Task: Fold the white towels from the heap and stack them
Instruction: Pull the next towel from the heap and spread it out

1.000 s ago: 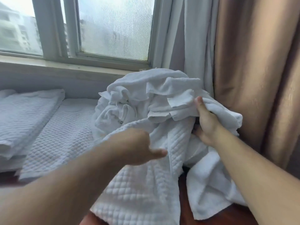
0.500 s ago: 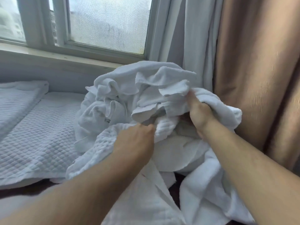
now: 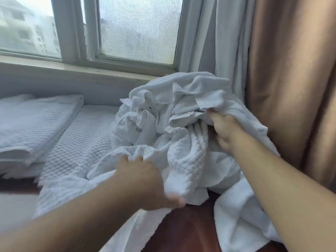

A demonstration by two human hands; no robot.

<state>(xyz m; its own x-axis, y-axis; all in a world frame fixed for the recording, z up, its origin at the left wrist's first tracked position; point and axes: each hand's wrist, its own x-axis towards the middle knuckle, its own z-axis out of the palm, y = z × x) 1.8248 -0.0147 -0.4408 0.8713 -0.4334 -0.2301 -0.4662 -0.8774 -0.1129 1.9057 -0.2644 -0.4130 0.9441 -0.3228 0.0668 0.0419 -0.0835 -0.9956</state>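
Observation:
A heap of crumpled white towels (image 3: 163, 106) lies below the window, against the curtain. A quilted white towel (image 3: 183, 153) hangs out of the heap's front. My left hand (image 3: 145, 180) grips a bunched fold of this quilted towel low on the heap. My right hand (image 3: 223, 130) reaches into the heap's right side and grips the towel cloth there; its fingertips are hidden in the folds. A stack of folded white towels (image 3: 31, 124) lies at the far left, and another quilted towel (image 3: 81, 142) lies flat between the stack and the heap.
A brown curtain (image 3: 294, 79) and a grey curtain (image 3: 227, 42) hang right behind the heap. The window sill (image 3: 72, 68) runs along the back. Dark red wood (image 3: 185, 228) shows below the heap, where a plain white towel (image 3: 241, 215) drapes over the edge.
My left hand has slid down and closed on a fold of the quilted towel. My right hand stays dug into the heap's right side. The view has swung left.

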